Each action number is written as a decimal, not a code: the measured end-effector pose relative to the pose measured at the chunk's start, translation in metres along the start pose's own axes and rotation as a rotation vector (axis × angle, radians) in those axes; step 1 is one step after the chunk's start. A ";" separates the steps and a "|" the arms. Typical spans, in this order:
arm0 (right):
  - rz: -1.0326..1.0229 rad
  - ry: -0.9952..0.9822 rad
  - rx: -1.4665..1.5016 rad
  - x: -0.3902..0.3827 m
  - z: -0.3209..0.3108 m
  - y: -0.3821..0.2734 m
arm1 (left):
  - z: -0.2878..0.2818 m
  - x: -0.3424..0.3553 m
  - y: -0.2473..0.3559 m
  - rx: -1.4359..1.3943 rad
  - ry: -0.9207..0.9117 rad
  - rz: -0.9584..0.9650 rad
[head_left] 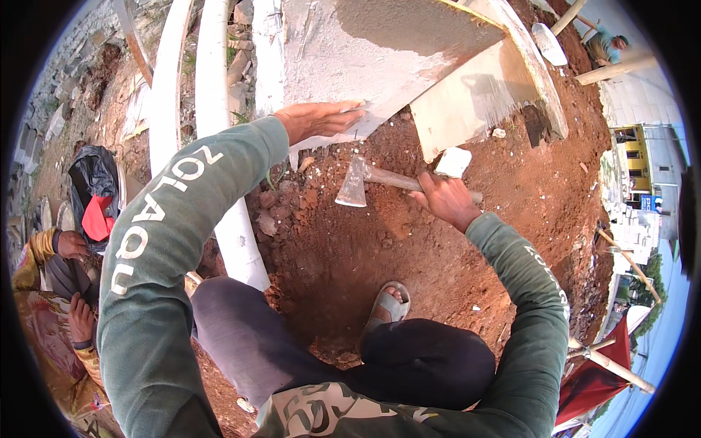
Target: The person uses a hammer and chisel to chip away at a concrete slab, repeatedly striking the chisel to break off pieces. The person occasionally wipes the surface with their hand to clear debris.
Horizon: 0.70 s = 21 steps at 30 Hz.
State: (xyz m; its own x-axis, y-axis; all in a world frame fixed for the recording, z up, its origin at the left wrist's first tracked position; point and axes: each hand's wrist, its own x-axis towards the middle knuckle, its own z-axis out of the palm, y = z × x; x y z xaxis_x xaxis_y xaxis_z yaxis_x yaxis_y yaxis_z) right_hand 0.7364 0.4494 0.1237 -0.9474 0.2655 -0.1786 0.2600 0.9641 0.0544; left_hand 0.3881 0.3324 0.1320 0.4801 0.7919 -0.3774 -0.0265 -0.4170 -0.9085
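My right hand (449, 198) is closed round the wooden handle of a hatchet (355, 185), whose metal head points left over the reddish soil. My left hand (321, 121) has its fingers stretched out flat along the near edge of a pale grey, plaster-smeared board (328, 66). A darker, wet-looking patch covers the board's far part. Right of it, a light tan panel (467, 95) slopes down to the soil. Just beyond my right hand lies a small white block (453, 162).
White-barked poles (212, 73) run along the left of the board. At far left another person (55, 314) sits by a black plastic bag (95, 175); a second person (606, 48) is at far upper right. A white container (549, 44) and bamboo poles (617, 69) lie upper right.
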 end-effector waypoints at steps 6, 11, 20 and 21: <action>-0.602 -0.123 -0.110 0.041 0.006 0.011 | 0.001 0.007 0.010 0.027 -0.052 -0.012; -0.134 0.005 -0.299 0.049 -0.004 0.014 | -0.004 0.002 0.003 0.120 -0.071 -0.040; -0.002 -0.241 -0.218 0.043 0.039 0.027 | -0.007 0.004 0.006 0.038 -0.096 -0.024; 0.018 -0.156 -0.310 0.047 0.036 0.029 | -0.006 0.004 0.006 0.075 -0.101 -0.048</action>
State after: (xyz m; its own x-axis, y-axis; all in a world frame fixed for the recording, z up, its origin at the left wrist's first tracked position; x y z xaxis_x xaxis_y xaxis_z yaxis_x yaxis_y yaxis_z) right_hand 0.7065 0.4903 0.0817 -0.8971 0.3030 -0.3217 0.1845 0.9182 0.3505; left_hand 0.3949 0.3305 0.1260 0.3917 0.8526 -0.3457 -0.0727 -0.3459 -0.9354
